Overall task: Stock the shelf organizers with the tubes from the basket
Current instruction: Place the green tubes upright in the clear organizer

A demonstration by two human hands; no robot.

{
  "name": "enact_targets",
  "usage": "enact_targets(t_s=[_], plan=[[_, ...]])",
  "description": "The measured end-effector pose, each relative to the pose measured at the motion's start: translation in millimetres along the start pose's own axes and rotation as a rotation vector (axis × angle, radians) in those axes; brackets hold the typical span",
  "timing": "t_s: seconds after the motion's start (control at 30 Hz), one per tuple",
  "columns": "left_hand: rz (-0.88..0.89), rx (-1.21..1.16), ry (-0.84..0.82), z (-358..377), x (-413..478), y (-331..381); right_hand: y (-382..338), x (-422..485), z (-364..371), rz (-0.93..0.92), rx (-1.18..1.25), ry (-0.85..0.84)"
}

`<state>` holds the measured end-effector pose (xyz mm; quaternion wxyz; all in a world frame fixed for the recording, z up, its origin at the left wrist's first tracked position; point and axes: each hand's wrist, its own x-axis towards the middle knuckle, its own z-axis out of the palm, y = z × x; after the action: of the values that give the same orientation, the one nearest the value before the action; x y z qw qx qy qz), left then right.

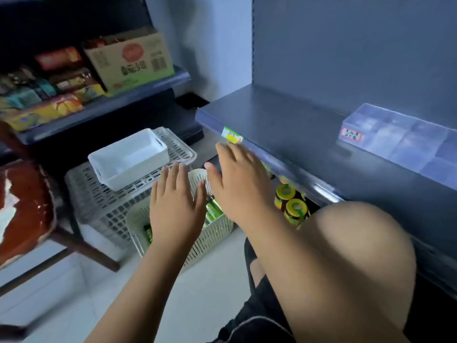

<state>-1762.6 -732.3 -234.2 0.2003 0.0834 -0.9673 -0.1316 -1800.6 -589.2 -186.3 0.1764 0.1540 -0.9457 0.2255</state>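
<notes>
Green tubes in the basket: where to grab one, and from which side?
Likely mid-body, from above. The green tubes lie low inside the basket, whose walls block the sides. Both hands, left hand and right hand, hover open above.

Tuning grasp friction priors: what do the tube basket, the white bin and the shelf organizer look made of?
Basket: pale moulded plastic, slotted walls, matte. White bin: smooth opaque plastic, slight sheen. Shelf organizer: clear plastic, probably acrylic, dividers visible through it; blurred, so unsure.

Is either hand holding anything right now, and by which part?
Nothing is held. The left hand and right hand hover open, fingers spread, above the pale perforated plastic basket of green tubes.
</notes>
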Motion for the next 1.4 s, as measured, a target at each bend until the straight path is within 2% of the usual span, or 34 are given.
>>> enact_targets(t_s=[0.17,0.27,0.43,0.6,0.73,0.83,0.9,1.0,1.1,1.2,1.3,1.4], plan=[[-0.180,-0.057,-0.068,38,-27,-66,-13,-1,88,-0.007,0.061,-0.405],[-0.252,-0.057,-0.116,67,-35,-91,-23,-9,136,0.013,0.029,-0.584],[-0.367,-0.051,-0.269,115,-36,-126,-39,-15,194,0.111,0.028,-0.746],[-0.504,-0.041,-0.388,164,-26,-156,-27,4,247,0.264,0.029,-0.833],[-0.631,-0.081,-0.559,202,-3,-177,5,34,291,0.244,-0.091,-0.962],[-0.726,-0.083,-0.661,230,22,-191,23,55,326,0.327,-0.033,-0.984],[-0.766,-0.050,-0.689,250,35,-197,27,57,351,0.503,0.045,-0.956],[-0.899,-0.024,-0.644,275,43,-197,29,50,381,0.746,0.162,-0.964],[-0.992,0.001,-0.589,292,49,-193,44,46,402,0.866,0.181,-0.954],[-1.010,0.010,-0.556,299,57,-200,63,50,414,0.987,0.163,-0.882],[-0.939,-0.059,-0.489,298,57,-207,71,54,418,1.036,0.109,-0.872],[-0.902,-0.166,-0.344,292,52,-210,71,52,420,0.990,0.069,-0.837]])
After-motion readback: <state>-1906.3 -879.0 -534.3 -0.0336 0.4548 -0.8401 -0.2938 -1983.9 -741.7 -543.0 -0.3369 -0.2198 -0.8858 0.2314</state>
